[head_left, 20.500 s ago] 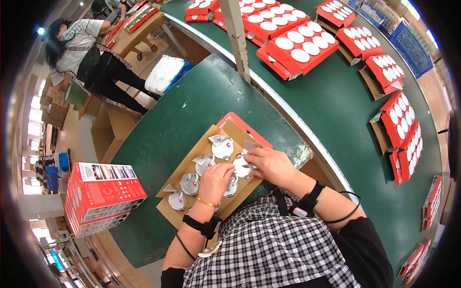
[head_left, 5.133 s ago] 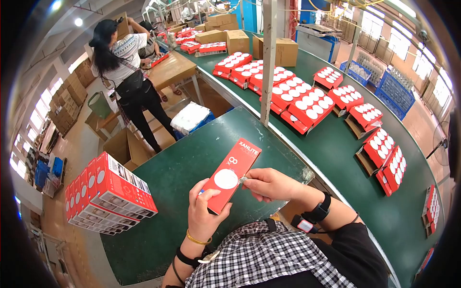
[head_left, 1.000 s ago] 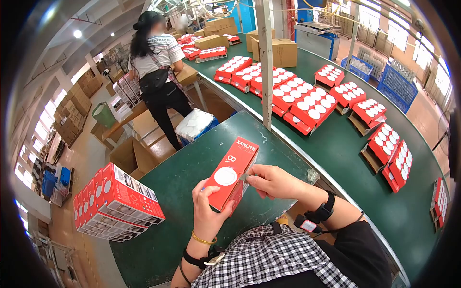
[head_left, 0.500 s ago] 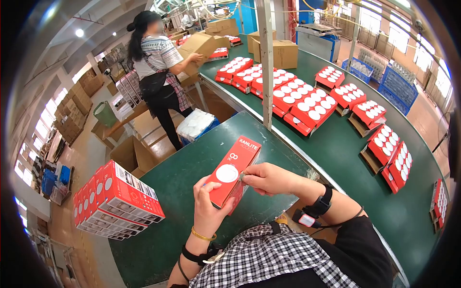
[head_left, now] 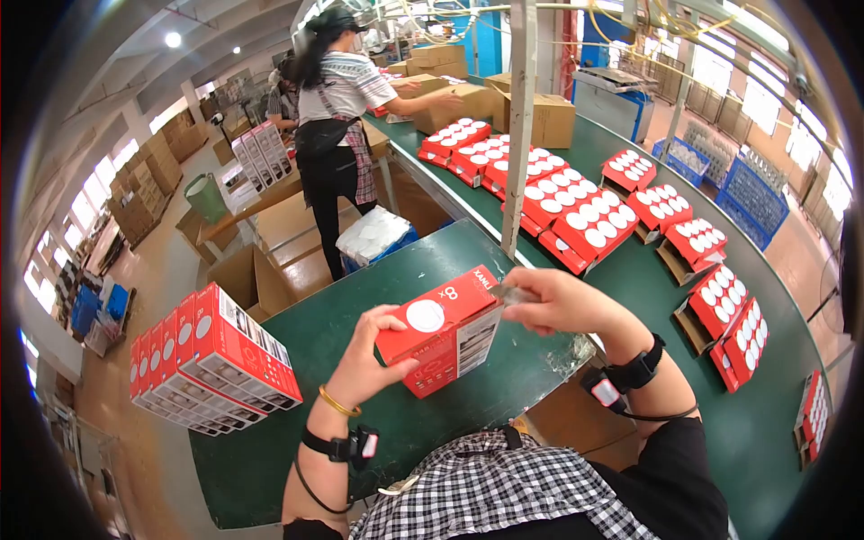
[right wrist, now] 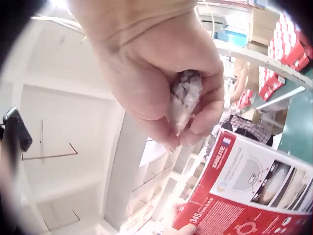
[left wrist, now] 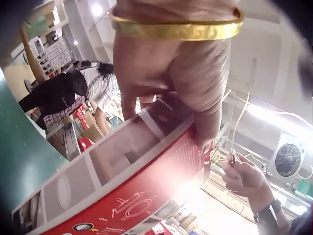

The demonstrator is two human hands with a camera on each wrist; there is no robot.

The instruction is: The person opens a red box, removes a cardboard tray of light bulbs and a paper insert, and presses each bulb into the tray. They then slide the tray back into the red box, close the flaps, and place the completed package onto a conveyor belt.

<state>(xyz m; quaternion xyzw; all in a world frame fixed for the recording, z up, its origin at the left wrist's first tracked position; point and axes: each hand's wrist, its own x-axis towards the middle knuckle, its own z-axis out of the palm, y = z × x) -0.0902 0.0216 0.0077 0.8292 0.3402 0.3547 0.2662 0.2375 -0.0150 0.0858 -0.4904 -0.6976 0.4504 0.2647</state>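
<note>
In the head view, my left hand (head_left: pixel 358 358) grips the near end of a red and white XANLITE carton (head_left: pixel 430 367), thumb at its near side and fingers over the top. The carton is tilted over the green table, its printed side turned to the right. My right hand (head_left: pixel 567 304) is at the carton's far right corner, pinching a small crumpled greyish-white wad (head_left: pixel 515 295). In the right wrist view, the wad (right wrist: pixel 186 98) sits between thumb and curled fingers, apart from the carton (right wrist: pixel 254 191). The left wrist view shows the carton's picture panel (left wrist: pixel 117 156) close up.
A row of matching red cartons (head_left: pixel 211 360) stands at the table's left edge. Open trays (head_left: pixel 589 220) of white round discs lie along the curved green conveyor (head_left: pixel 621 297). A metal post (head_left: pixel 519 135) rises between table and conveyor. Another person (head_left: pixel 337 108) stands beyond.
My right hand has moved from the carton's long side up to its far corner. The carton has turned, showing more of its side. The other person has carried a brown box rightward to the conveyor.
</note>
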